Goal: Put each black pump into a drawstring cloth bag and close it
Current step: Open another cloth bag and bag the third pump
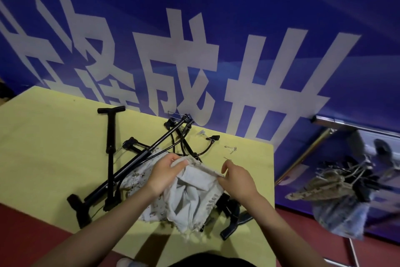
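A pale cloth bag (194, 197) lies bunched at the middle of the yellow table (43, 147). My left hand (166, 171) grips the left side of its rim and my right hand (240, 180) pinches the right side, so the mouth is spread between them. A long black pump (110, 154) with a T handle lies to the left, and a second pump (147, 154) crosses it diagonally. More black pump parts (233, 212) stick out from under the bag at the right. A patterned cloth bag (138, 178) lies beneath my left hand.
Black hoses (205, 147) tangle behind the bag. Small metal clips (231, 148) lie near the table's far right corner. A blue banner wall (216, 39) stands behind the table. At right, a pile of bagged pumps (337, 188) rests on a low surface.
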